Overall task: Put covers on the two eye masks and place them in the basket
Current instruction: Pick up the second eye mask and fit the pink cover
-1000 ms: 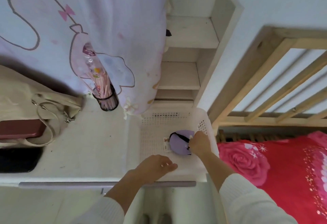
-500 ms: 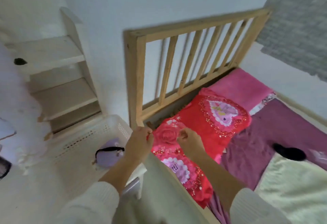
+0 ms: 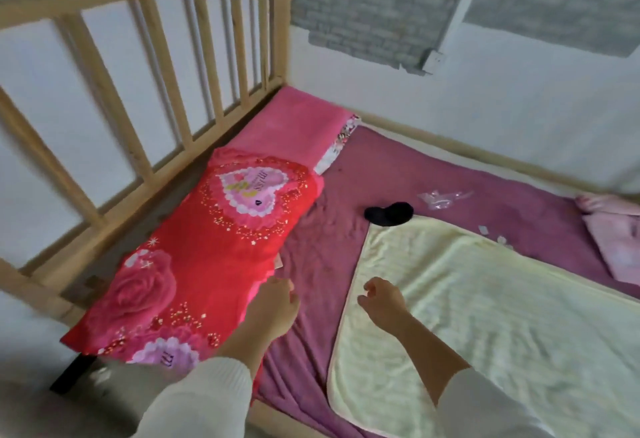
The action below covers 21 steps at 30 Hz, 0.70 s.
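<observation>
Ahead of your hands, on the purple sheet (image 3: pixel 433 174), lies the black eye mask (image 3: pixel 389 213), touching the far edge of the yellow blanket (image 3: pixel 485 316). Just beyond it to the right lies a crumpled clear cover (image 3: pixel 441 197). Your left hand (image 3: pixel 273 309) and right hand (image 3: pixel 382 302) hover apart, both loosely curled and empty. The basket is out of view.

Likely faults from here:
- The cover is thin and transparent. A hasty pinch may tear it or catch the sheet with it.
- The mask strap may snag at the cover's opening, leaving the mask half covered.
- Small white scraps (image 3: pixel 498 237) lie to the right of the mask. Do not mistake them for the cover.
</observation>
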Tool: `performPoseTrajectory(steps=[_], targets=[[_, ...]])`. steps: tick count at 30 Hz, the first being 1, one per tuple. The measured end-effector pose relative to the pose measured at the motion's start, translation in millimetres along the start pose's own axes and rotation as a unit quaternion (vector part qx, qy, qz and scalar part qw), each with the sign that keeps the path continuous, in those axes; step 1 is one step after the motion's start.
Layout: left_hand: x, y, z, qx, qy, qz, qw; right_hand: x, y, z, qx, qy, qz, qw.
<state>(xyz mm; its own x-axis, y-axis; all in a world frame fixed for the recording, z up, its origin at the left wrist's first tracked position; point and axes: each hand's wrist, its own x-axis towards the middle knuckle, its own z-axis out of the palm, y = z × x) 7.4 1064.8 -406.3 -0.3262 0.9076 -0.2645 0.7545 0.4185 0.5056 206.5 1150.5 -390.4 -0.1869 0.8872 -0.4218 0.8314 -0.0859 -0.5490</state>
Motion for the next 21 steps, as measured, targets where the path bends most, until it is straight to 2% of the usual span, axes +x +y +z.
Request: performPoseTrajectory(steps=[4,8,14,21], targets=[[48.5,53.0,64.8,-0.006,-0.057,-0.025,0.998,60.7,70.6,-34.4,-0.002,-0.027,0.054,0.998],[96.8,88.7,108.0,-0.025,-0.109,-0.04,0.993,120.7,113.2,-67.6,-0.073,-0.065,0.063,0.993],[200.3,120.2,135.3,-0.014,-0.123,-0.039,0.992,223.1,124.2,-108.9,-0.091,-0.05,0.07,0.992],[320.6,140.5,184.2,-0.041,-0.162,-0.059,0.984,341.9,141.2,-106.9,-0.089,-0.059,0.078,0.991]])
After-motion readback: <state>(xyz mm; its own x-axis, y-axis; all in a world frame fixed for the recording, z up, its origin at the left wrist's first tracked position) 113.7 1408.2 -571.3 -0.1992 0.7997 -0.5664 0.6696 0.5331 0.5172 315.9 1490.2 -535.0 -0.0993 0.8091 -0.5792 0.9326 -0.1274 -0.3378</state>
